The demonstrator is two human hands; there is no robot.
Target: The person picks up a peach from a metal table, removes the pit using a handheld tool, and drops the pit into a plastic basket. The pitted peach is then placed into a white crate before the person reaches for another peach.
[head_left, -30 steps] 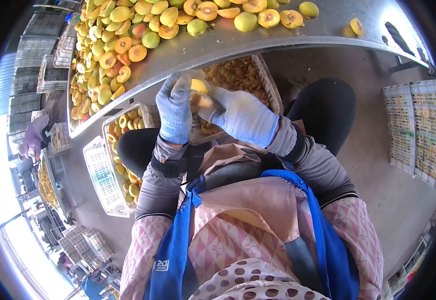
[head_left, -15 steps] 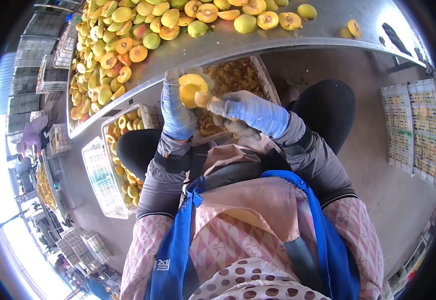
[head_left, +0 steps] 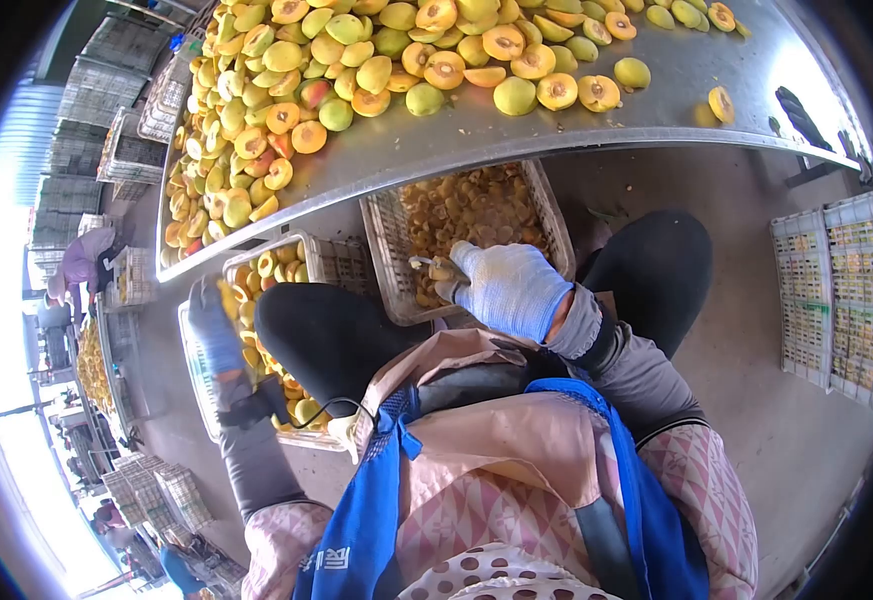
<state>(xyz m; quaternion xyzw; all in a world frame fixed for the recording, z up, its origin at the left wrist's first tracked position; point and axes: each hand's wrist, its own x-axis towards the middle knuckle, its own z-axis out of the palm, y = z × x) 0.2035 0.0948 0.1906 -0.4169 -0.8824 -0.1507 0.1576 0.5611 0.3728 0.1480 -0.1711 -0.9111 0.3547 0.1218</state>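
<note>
My left hand [head_left: 214, 328], in a blue-white glove and smeared by motion, is over the left edge of a white crate [head_left: 346, 262] of yellow fruit halves [head_left: 304, 410]. Some yellow shows beside its fingers, but whether it holds a fruit is unclear. My right hand [head_left: 511, 290], gloved too, is closed round a small tool [head_left: 422, 263] whose tip points left. It is above the front part of a second crate [head_left: 386, 255], which holds many small brownish-yellow pieces [head_left: 476, 205].
A metal table [head_left: 376, 165] bears a large heap of whole and halved fruit [head_left: 356, 60]. One half [head_left: 720, 104] lies apart at its right. Stacked crates [head_left: 828, 295] stand on the floor at right. More crates and a person [head_left: 86, 262] are at far left.
My left hand has moved left and down, away from my right hand, to the left crate. The fruit half seen between the hands is gone from there. My right hand has dropped slightly.
</note>
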